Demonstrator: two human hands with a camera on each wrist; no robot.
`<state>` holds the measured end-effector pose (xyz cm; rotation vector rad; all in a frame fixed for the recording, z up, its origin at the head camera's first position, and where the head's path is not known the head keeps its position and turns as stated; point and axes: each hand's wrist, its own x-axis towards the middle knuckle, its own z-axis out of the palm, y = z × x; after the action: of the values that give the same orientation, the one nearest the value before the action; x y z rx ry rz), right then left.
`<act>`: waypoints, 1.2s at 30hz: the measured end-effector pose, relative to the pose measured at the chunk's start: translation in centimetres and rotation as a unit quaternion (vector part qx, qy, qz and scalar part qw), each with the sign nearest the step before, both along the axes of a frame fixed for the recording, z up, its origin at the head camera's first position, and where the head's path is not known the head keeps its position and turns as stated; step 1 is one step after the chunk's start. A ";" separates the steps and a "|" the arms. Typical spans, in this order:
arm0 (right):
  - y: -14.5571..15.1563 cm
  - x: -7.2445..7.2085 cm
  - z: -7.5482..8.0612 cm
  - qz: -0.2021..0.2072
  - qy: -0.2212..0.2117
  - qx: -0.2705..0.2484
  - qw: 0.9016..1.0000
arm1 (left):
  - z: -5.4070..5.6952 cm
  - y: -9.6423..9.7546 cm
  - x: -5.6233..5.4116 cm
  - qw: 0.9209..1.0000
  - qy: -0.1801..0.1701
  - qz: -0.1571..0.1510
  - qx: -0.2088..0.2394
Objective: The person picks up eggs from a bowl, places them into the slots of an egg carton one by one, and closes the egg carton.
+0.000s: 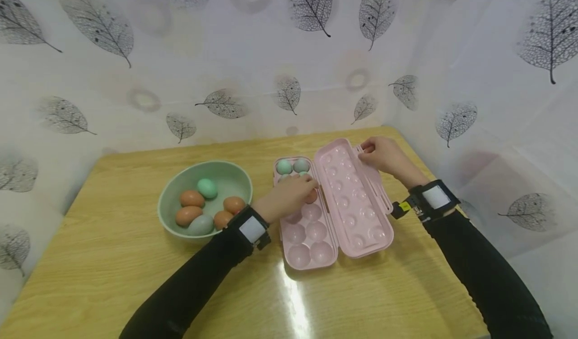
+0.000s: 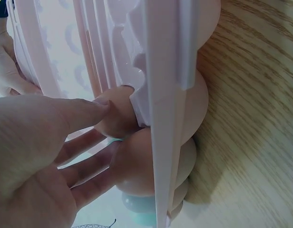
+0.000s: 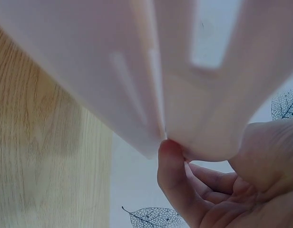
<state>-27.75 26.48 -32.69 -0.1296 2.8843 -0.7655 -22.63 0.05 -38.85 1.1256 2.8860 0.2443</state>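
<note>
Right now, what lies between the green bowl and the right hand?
In the head view, between green bowl and right hand lie the pink egg tray, the left hand over it, then the tray's open lid.

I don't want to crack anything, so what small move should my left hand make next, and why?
I'd probably ease your left hand off the brown egg it holds: that egg looks seated in the pink carton, empty cups show nearer you, and more eggs lie in the green bowl.
</note>
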 end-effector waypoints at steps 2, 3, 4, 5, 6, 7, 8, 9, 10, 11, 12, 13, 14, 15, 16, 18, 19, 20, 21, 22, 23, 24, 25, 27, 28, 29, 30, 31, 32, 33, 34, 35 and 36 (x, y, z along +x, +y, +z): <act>0.1 0.1 0.0 -0.002 -0.001 0.000 1.000 | 0.0 -0.1 -0.2 1.000 -0.005 -0.002 0.013; 0.1 0.1 0.0 -0.003 -0.001 0.000 1.000 | 0.1 -0.2 -0.3 1.000 -0.005 -0.004 0.020; 0.1 0.1 0.1 -0.002 0.000 0.000 1.000 | 0.3 -0.4 -0.3 1.000 -0.005 -0.007 0.030; 0.1 0.1 0.1 -0.002 0.001 0.000 1.000 | 0.4 -0.5 -0.5 0.999 -0.002 -0.010 0.042; 0.2 0.2 0.2 -0.001 0.001 0.000 1.000 | 0.7 -0.7 -0.6 0.999 0.004 -0.013 0.050; 0.2 0.2 0.2 -0.002 0.001 0.000 1.000 | 1.0 -1.0 -0.6 0.998 0.006 -0.014 0.058; 0.2 0.2 0.2 -0.002 0.003 0.000 1.000 | 1.3 -1.3 -0.7 0.998 0.013 -0.014 0.061; 0.2 0.2 0.2 -0.002 0.004 0.000 1.000 | 1.6 -1.6 -0.7 0.998 0.019 -0.013 0.066; 0.3 0.2 0.3 -0.001 0.005 0.000 1.000 | 1.9 -2.1 -0.7 0.997 0.027 -0.012 0.070; 0.3 0.2 0.3 -0.001 0.006 0.000 1.000 | 2.2 -2.5 -0.6 0.997 0.036 -0.008 0.072; 0.3 0.2 0.3 0.000 0.007 0.000 1.000 | 2.4 -3.0 -0.5 0.997 0.040 -0.004 0.072; 0.3 0.1 0.2 0.000 0.007 0.000 1.000 | 2.7 -3.5 -0.4 0.996 0.043 -0.001 0.073; 0.3 0.1 0.2 0.001 0.007 0.000 1.000 | 2.9 -4.1 -0.3 0.996 0.046 0.005 0.074; 0.3 0.1 0.2 0.001 0.006 0.000 1.000 | 3.1 -4.7 -0.2 0.996 0.046 0.010 0.076; 0.2 0.1 0.2 0.001 0.007 0.001 1.000 | 3.3 -5.4 0.0 0.996 0.045 0.018 0.077; 0.2 0.0 0.3 0.000 0.006 0.000 1.000 | 3.9 -6.8 0.2 0.996 0.028 0.039 0.078; 0.2 0.0 0.3 0.001 0.008 0.001 1.000 | 4.2 -7.5 0.2 0.996 0.024 0.047 0.077; 0.2 0.0 0.3 0.002 0.009 0.002 1.000 | 4.4 -8.2 0.3 0.995 0.018 0.056 0.077; 0.2 0.0 0.3 0.003 0.012 0.002 1.000 | 4.7 -8.9 0.3 0.995 0.011 0.067 0.075; 0.2 -0.1 0.3 0.003 0.015 0.003 1.000 | 4.9 -9.7 0.2 0.994 0.004 0.077 0.073; 0.2 -0.1 0.3 0.003 0.017 0.004 1.000 | 5.1 -10.4 0.2 0.994 -0.003 0.086 0.072; 0.2 -0.2 0.3 0.005 0.020 0.005 1.000 | 5.3 -11.2 0.2 0.993 -0.010 0.091 0.071; 0.2 -0.2 0.3 0.006 0.022 0.006 1.000 | 5.4 -12.0 0.2 0.993 -0.016 0.097 0.068; 0.2 -0.2 0.3 0.006 0.021 0.006 1.000 | 5.6 -13.5 0.2 0.991 -0.035 0.113 0.056; 0.1 -0.3 0.3 0.006 0.020 0.006 1.000 | 5.6 -14.3 0.3 0.991 -0.041 0.117 0.051; 0.1 -0.3 0.3 0.005 0.018 0.006 1.000 | 5.6 -15.0 0.4 0.991 -0.046 0.121 0.042; 0.1 -0.3 0.3 0.003 0.016 0.004 1.000 | 5.5 -15.6 0.4 0.991 -0.049 0.125 0.031; 0.0 -0.2 0.3 0.000 0.013 0.002 1.000 | 5.3 -16.2 0.3 0.990 -0.052 0.131 0.019; 0.0 -0.2 0.2 -0.001 0.011 0.001 1.000 | 5.0 -16.7 0.2 0.989 -0.056 0.137 0.008; -0.1 -0.2 0.2 -0.003 0.009 0.000 1.000 | 4.8 -17.1 0.2 0.988 -0.058 0.143 0.001; -0.1 -0.2 0.2 -0.004 0.008 0.000 1.000 | 4.5 -17.5 0.1 0.987 -0.059 0.148 -0.005; -0.1 -0.1 0.2 -0.005 0.006 -0.001 1.000 | 4.2 -17.8 0.0 0.986 -0.059 0.154 -0.011; -0.1 -0.1 0.2 -0.005 0.007 -0.002 1.000 | 4.0 -18.1 0.0 0.985 -0.061 0.160 -0.016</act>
<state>-27.85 26.33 -32.51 -0.1210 2.8985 -0.7738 -22.68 -18.01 -34.85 0.6131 2.9341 0.2635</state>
